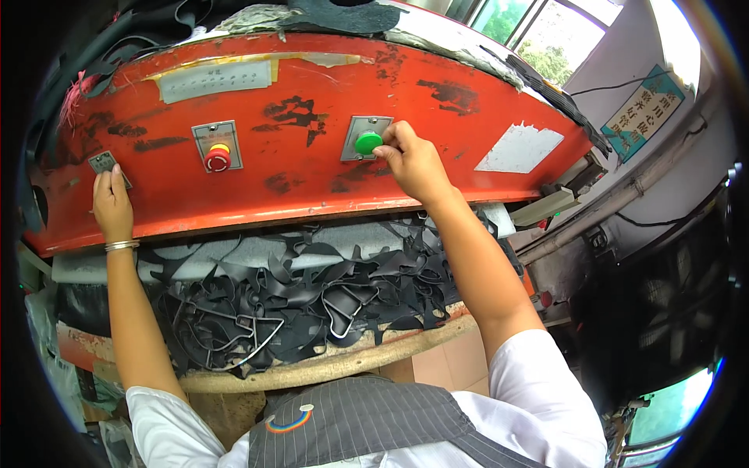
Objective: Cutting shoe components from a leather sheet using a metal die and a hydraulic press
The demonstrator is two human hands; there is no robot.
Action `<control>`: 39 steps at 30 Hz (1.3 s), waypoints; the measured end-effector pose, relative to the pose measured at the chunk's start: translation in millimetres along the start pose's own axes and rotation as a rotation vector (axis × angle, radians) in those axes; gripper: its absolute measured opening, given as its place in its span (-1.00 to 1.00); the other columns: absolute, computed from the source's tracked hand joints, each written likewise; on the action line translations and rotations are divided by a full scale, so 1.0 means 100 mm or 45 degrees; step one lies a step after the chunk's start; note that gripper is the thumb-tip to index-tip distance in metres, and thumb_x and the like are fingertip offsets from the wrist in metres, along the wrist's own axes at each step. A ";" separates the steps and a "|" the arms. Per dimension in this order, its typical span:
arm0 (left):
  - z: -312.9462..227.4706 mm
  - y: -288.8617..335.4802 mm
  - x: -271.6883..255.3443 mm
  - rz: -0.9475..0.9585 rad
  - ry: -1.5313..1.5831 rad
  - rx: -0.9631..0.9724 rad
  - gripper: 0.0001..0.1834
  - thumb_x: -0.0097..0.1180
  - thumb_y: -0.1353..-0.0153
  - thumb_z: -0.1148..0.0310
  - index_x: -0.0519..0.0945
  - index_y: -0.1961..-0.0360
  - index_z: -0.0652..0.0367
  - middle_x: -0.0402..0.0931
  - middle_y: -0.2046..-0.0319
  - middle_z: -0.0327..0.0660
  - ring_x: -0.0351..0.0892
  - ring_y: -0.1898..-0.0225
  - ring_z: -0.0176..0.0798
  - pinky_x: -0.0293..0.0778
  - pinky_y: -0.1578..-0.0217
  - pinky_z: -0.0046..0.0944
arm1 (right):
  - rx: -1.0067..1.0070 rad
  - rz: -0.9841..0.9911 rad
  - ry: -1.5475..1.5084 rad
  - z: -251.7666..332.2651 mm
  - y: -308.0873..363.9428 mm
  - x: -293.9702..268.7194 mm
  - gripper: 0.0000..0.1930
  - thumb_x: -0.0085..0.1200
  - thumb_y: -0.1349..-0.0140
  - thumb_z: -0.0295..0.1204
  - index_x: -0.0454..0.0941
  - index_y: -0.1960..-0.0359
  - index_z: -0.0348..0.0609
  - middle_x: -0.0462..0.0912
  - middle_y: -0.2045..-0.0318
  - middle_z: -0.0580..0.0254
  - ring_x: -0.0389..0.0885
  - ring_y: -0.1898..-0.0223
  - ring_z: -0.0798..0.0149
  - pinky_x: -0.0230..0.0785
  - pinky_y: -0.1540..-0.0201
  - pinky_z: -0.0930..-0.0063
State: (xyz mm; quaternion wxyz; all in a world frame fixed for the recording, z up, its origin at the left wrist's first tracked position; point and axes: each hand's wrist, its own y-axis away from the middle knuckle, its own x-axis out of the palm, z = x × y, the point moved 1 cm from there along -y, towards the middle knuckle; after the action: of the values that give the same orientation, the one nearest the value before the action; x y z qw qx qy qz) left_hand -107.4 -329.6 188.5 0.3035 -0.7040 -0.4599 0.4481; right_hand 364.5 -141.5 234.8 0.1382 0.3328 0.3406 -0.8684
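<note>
My right hand (417,165) is at a green push button (368,142) on the red machine front, its thumb and bent fingers closed at the button's right edge. At the far left, my left hand (113,204) reaches up to a small metal plate (102,161), fingers together and fingertips against it. Whatever lies under those fingers is hidden. Between my hands, a red mushroom-shaped stop button (218,158) sits on its own metal plate, touched by neither hand. Below the red front (296,183) lies a heap of black sheet scraps (273,288), with metal cutting dies (248,324) among them.
The scraps spread over a pale board (101,269) with a worn, curved front edge (312,370) before my body. Dark sheet material (343,15) covers the machine's top. To the right are a pipe (585,218), a wall sign (643,113) and a large dark fan (663,312).
</note>
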 end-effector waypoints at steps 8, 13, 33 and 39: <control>-1.17 1.64 -0.48 0.649 0.206 -0.263 -0.60 0.12 -0.25 0.35 0.32 0.69 0.22 0.29 0.67 -0.12 0.28 0.62 -0.13 0.21 0.55 -0.08 | 0.113 0.501 0.089 -0.10 1.46 -0.28 -0.63 0.31 -0.09 -0.23 0.50 0.20 -0.19 0.64 0.36 0.03 0.63 0.31 0.01 0.46 0.26 0.25; -2.17 2.69 -0.76 1.178 0.530 -0.133 -0.80 0.29 -0.06 0.28 0.71 0.32 0.14 0.64 0.38 -0.17 0.62 0.25 -0.13 0.53 0.22 -0.22 | 0.014 1.187 0.097 0.00 2.65 -0.09 -0.43 0.37 0.07 -0.08 0.55 0.08 -0.17 0.58 0.17 0.04 0.53 0.05 -0.04 0.40 0.02 0.19; -2.65 3.21 -0.87 1.064 0.054 -0.044 -0.79 0.18 -0.05 0.09 0.71 0.47 -0.07 0.55 0.49 -0.38 0.50 0.38 -0.21 0.36 0.33 -0.20 | -0.022 0.634 0.457 -0.58 1.91 -0.68 -0.41 0.40 0.12 -0.41 0.52 -0.04 -0.16 0.54 -0.05 -0.05 0.51 -0.07 -0.06 0.38 -0.13 0.20; -2.82 3.44 -1.27 0.956 0.496 -0.636 -0.86 0.25 -0.16 0.37 0.72 0.30 0.18 0.65 0.39 -0.16 0.63 0.33 -0.24 0.51 0.25 -0.30 | 0.134 0.598 0.433 -1.75 1.86 -0.86 -0.13 0.50 0.36 -0.42 0.44 -0.18 -0.01 0.32 -0.27 -0.11 0.25 -0.31 -0.14 0.18 -0.32 0.13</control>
State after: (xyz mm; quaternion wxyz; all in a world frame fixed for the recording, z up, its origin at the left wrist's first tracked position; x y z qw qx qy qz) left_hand 256.4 -586.0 60.9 0.0231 -0.9431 -0.2025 0.2626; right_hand 599.9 -156.3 104.1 0.2590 0.5499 0.2270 -0.7609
